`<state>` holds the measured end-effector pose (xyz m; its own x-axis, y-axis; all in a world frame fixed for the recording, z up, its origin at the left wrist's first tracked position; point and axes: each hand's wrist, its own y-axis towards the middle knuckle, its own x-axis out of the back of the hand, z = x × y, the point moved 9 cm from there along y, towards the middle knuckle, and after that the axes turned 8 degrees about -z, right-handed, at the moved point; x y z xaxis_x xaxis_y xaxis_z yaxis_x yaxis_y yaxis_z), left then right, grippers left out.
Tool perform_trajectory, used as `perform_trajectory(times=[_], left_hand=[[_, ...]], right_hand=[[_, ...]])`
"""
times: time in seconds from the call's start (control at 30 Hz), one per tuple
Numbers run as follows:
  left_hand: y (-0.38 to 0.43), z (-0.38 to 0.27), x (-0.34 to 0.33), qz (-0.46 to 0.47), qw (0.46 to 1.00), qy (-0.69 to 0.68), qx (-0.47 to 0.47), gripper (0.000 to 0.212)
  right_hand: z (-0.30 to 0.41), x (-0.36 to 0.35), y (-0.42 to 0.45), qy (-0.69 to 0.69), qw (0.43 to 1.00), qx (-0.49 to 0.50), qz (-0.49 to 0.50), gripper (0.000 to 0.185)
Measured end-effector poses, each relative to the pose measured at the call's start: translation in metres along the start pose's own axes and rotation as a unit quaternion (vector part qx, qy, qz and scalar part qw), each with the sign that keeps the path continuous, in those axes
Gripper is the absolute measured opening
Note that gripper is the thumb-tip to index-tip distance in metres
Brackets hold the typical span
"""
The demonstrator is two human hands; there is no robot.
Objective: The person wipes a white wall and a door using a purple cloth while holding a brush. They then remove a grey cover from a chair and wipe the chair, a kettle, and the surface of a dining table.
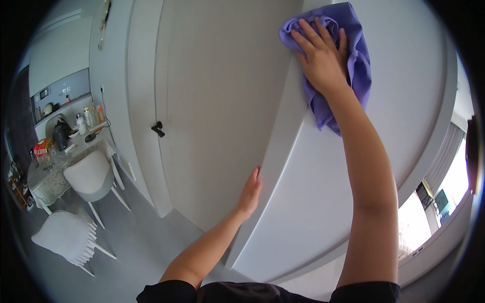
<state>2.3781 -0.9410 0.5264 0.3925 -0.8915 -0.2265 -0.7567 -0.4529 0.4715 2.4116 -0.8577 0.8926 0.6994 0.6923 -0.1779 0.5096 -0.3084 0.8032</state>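
Observation:
A crumpled purple cloth (359, 72) lies against the upper part of a white panelled door (322, 170), partly over its edge. On top of the cloth my right hand (322, 57) is spread, pressing it to the surface. Part of the cloth hangs below the palm. Lower down, my left hand (251, 195) touches the long edge of the same door; its fingertips are hidden behind that edge, and no object shows in it.
Left of the door edge is a pale panel surface (223, 94). Beyond stands another door frame with a black handle (158, 129). At far left are a white chair (89, 174), a covered chair (64, 235) and a cluttered table (49, 181). A bright room shows at right.

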Motion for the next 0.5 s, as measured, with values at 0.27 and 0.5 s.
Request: perform_trajectory(times=[0.27, 0.5], left_hand=[[-0.043, 0.056, 0.137, -0.104, 0.976, -0.036, 0.186, 0.056], [-0.15, 0.076, 0.249, -0.248, 0.922, -0.047, 0.294, 0.045]], right_hand=[[0.121, -0.049, -0.219, 0.295, 0.809, -0.365, 0.353, 0.048], [0.232, 0.028, -0.376, 0.296, 0.621, -0.366, 0.627, 0.056]])
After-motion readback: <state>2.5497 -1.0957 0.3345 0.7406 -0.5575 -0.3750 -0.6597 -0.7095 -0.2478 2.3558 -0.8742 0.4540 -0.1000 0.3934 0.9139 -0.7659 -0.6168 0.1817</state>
